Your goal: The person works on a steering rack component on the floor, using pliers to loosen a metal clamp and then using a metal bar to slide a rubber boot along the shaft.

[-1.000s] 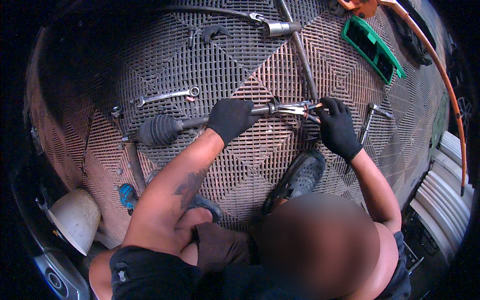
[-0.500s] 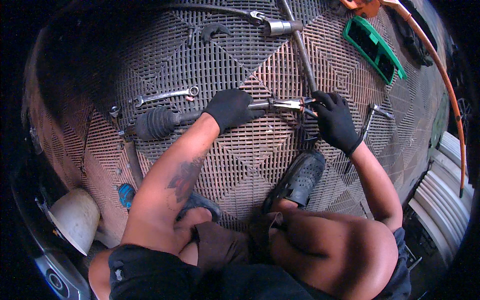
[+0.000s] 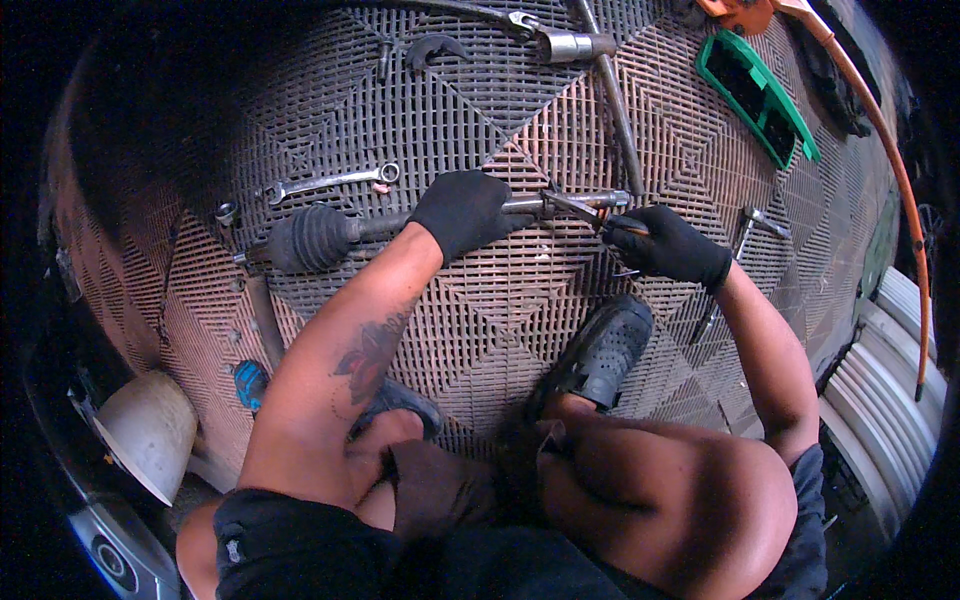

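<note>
1) Left grip (image 3: 462, 217), at 12 o'clock, curls closed around the metal shaft (image 3: 522, 205), which runs from 9 to 2 o'clock
2) Right grip (image 3: 672, 246), between 2 and 3 o'clock, is closed on pliers (image 3: 583, 208) whose tips overlap the shaft
3) Wrench (image 3: 330, 184) lies at 10 o'clock

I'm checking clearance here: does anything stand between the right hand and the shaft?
Only the pliers held in the right hand; their tips overlap the shaft in this view. Nothing else visible stands in the way.
</note>
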Tool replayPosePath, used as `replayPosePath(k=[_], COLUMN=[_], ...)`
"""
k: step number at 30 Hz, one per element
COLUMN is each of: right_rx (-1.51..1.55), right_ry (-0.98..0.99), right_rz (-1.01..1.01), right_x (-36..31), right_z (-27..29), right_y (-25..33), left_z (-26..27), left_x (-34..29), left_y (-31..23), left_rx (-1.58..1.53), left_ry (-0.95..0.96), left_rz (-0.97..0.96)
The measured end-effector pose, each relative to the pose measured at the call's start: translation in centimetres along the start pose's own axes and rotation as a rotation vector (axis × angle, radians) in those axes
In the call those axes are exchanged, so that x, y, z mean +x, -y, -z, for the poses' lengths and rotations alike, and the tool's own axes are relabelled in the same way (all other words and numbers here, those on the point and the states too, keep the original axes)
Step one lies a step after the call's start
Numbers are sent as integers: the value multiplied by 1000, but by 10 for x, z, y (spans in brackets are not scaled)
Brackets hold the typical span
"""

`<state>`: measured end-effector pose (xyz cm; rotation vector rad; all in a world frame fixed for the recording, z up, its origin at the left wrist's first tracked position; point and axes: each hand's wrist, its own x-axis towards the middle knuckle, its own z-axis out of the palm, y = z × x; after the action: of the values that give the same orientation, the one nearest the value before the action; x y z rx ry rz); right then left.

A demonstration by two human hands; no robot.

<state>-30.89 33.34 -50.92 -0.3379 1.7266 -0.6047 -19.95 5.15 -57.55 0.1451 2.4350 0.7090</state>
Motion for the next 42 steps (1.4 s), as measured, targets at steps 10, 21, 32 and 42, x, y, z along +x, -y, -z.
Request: replayPosePath(k=[10, 21, 32, 42], right_rx=[118, 938, 51, 23], right_ry=[65, 96, 75, 32], right_rz=[-59, 16, 630, 95], right_x=[24, 15, 23, 13], right_z=[-18, -71, -18, 5], right_y=[-49, -82, -72, -13], left_z=[-6, 2, 2, -10], left_x=[-2, 1, -1, 3], left_y=[1, -3, -5, 4], left_rx=[48, 46, 67, 41], left_ry=[-45, 11, -1, -44], left_rz=[-26, -15, -7, -17])
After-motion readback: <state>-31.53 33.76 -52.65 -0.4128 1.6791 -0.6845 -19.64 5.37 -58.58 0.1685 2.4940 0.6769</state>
